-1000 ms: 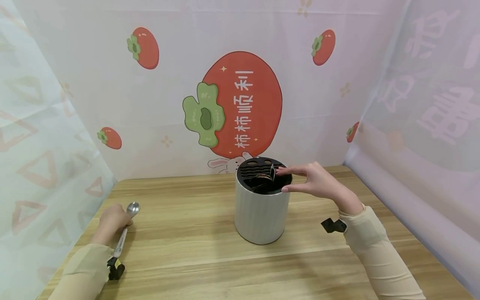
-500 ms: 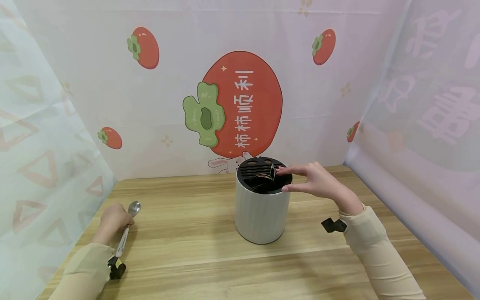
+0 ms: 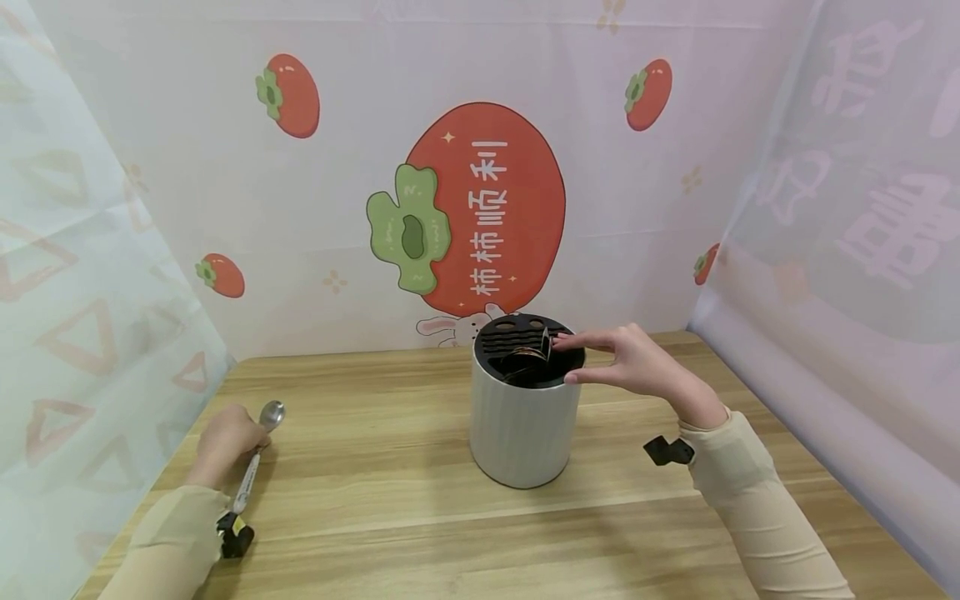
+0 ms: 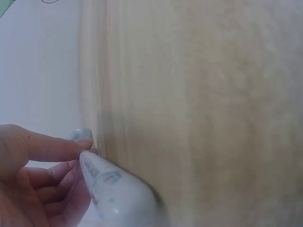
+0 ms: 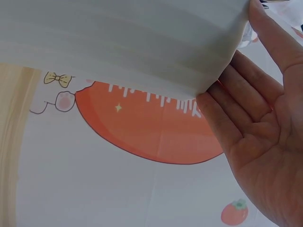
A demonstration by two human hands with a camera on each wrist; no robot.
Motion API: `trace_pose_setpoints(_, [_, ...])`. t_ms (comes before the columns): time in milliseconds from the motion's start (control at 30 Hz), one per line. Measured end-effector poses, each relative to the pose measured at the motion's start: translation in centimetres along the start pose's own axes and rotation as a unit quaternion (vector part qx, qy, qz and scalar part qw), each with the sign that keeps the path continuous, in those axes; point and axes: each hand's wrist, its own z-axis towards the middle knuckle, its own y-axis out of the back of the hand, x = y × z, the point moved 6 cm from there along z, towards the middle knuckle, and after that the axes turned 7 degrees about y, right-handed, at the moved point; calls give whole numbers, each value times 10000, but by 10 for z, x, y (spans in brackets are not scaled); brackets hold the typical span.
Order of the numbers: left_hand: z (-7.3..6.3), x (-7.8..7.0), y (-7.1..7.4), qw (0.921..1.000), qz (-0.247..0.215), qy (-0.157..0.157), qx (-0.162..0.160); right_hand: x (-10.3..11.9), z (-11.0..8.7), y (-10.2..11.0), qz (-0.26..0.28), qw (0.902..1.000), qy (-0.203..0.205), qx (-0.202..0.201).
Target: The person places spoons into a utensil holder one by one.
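Note:
At the left of the table my left hand [image 3: 231, 437] pinches a metal spoon [image 3: 272, 414] with a long pale handle, its bowl pointing away. In the left wrist view the printed handle end of the spoon [image 4: 120, 198] lies close to the camera, and the left hand [image 4: 38, 175] has thumb and fingers on it. A white, ribbed utensil holder [image 3: 521, 433] with a black slotted top stands at the middle. Its rim is touched by my right hand [image 3: 637, 362], fairly straight fingers reaching over the top and thumb at the near side; some fingertips are hidden behind the holder wall [image 5: 142, 42].
Dark and shiny utensil ends [image 3: 528, 358] show in the holder's opening. A wooden table [image 3: 375, 533] ends at a printed cloth backdrop [image 3: 337, 183], with more cloth at both sides. Black wrist cameras [image 3: 669, 451] sit on both cuffs.
The left hand and the spoon have shifted slightly to the right. My right hand and the utensil holder look the same as before.

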Motion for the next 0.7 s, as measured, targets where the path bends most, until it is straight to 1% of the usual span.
trace_pose_setpoints(267, [-2,-1,0,9998,-15,173,47,0,0,-1,-17,10000,5,13])
trace_pose_setpoints(367, [-2,-4,1,9999,-13,157,32,0,0,-1,-25,10000,11,0])
trace_pose_setpoints(467, [-3,-9,4,10000,17,25,-63,1,0,-1,-42,10000,31,-13])
trace_pose_setpoints(600, [-7,-19,8,9996,14,-216,-186,1,0,0,-59,10000,48,-17])
trace_pose_setpoints(700, [-9,-27,10,9993,-14,-317,-204,1,0,0,-60,10000,34,-17])
